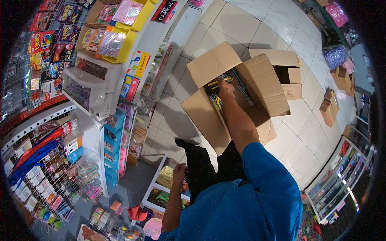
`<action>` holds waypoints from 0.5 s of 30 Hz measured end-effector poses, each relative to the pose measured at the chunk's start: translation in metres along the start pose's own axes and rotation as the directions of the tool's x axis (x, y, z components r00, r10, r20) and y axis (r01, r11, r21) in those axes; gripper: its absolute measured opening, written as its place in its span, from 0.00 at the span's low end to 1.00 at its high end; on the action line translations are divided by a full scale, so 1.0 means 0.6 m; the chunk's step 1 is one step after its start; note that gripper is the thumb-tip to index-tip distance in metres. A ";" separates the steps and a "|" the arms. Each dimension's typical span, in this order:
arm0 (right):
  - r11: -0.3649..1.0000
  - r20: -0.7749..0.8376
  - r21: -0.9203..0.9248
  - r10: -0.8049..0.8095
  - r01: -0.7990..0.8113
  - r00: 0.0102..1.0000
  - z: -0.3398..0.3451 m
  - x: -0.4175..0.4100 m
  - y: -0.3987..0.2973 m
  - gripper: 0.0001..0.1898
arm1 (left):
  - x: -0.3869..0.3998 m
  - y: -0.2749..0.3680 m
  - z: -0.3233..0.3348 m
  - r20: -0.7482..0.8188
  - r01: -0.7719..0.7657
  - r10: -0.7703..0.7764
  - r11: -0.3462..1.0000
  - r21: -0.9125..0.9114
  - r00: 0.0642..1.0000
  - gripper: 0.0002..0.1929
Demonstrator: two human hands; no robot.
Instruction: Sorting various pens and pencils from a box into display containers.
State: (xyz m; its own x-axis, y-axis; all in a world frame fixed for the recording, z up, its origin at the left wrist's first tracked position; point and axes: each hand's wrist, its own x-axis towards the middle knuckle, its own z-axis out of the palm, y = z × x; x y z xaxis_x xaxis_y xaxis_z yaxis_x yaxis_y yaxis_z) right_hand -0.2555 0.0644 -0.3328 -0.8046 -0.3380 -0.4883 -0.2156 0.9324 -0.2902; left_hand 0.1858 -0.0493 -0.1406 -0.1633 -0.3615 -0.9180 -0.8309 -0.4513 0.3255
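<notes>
A large cardboard box (262,84) stands on the tiled floor with its flaps folded out. Several slim packaged items (217,104), some yellow and black, line its inner left side and far end. My right hand (226,89) reaches down inside among the yellow and black items at the far end; whether its fingers grip any of them cannot be told. My left hand (180,174) hangs beside my left leg, over a white-framed tray display (156,185) of small goods. Its fingers are partly curled, and what they hold, if anything, is unclear.
Behind the large box stands a second open cardboard box (291,60). Shop shelves (132,69) with packaged goods and yellow bins rise on the left. A smaller carton (329,108) and a glass display case (337,180) are on the right.
</notes>
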 end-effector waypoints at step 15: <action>0.077 0.502 0.727 0.619 -0.683 0.604 0.024 0.053 -0.002 0.21 | 0.005 -0.007 0.011 0.034 0.035 -0.035 0.999 0.008 0.999 0.16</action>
State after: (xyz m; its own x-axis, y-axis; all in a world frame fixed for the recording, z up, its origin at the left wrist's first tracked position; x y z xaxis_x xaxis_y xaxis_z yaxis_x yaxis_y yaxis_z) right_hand -0.2728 0.0510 -0.3598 -0.3414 0.3093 -0.8876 0.9349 0.2090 -0.2867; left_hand 0.1854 -0.0433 -0.1460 -0.1516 -0.3177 -0.9360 -0.8403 -0.4572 0.2913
